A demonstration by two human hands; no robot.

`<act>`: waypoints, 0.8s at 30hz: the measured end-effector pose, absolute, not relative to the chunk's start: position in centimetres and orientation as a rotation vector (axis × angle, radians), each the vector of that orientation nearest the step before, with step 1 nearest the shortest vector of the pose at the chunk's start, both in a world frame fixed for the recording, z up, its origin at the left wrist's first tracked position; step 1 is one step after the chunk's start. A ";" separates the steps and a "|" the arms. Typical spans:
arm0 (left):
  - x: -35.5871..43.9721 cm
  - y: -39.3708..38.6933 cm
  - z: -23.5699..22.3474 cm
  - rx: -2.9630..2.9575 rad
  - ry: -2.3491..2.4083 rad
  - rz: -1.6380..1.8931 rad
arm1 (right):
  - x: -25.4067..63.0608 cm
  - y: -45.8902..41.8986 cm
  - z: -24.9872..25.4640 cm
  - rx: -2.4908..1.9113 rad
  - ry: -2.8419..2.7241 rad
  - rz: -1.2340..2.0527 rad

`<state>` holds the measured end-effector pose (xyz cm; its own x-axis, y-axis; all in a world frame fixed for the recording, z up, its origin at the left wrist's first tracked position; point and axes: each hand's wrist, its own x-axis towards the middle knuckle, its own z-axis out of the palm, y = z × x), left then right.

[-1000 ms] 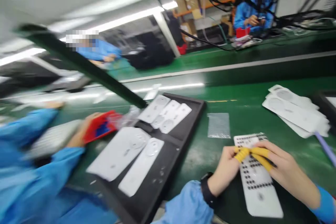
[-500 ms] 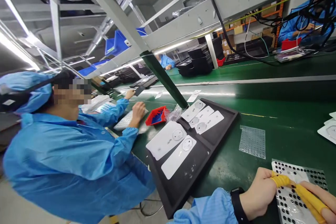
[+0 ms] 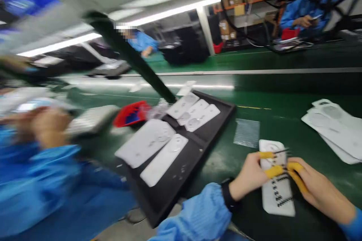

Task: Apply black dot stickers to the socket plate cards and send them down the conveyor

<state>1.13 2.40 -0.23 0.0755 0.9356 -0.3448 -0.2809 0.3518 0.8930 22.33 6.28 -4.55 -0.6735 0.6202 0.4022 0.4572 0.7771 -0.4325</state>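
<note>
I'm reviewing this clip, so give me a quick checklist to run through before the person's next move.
1. Left hand and right hand both at the white panel: ok.
2. Yellow finger cots on the fingers: ok.
3. Black dot pattern lying flat on the panel: cannot tell, too blurred.
4. Five white panels inside the black tray: ok.
5. Co-worker's hands apart from the person's own: ok.
6. Sharp view of the work: not ok, the head view is blurred.
</note>
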 end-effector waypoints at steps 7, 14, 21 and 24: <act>-1.4 3.1 0.4 0.854 1.198 1.018 | 23.9 5.7 -1.5 -0.970 -2.499 0.279; 0.7 2.8 -1.2 0.971 1.409 1.025 | 21.8 3.5 1.9 -0.950 -2.217 0.254; 0.1 3.2 -1.1 0.931 1.350 1.028 | 21.4 2.8 -0.5 -0.857 -2.466 0.585; -1.0 3.0 -0.4 0.946 1.376 1.156 | 22.7 3.4 -1.7 -1.004 -2.423 0.680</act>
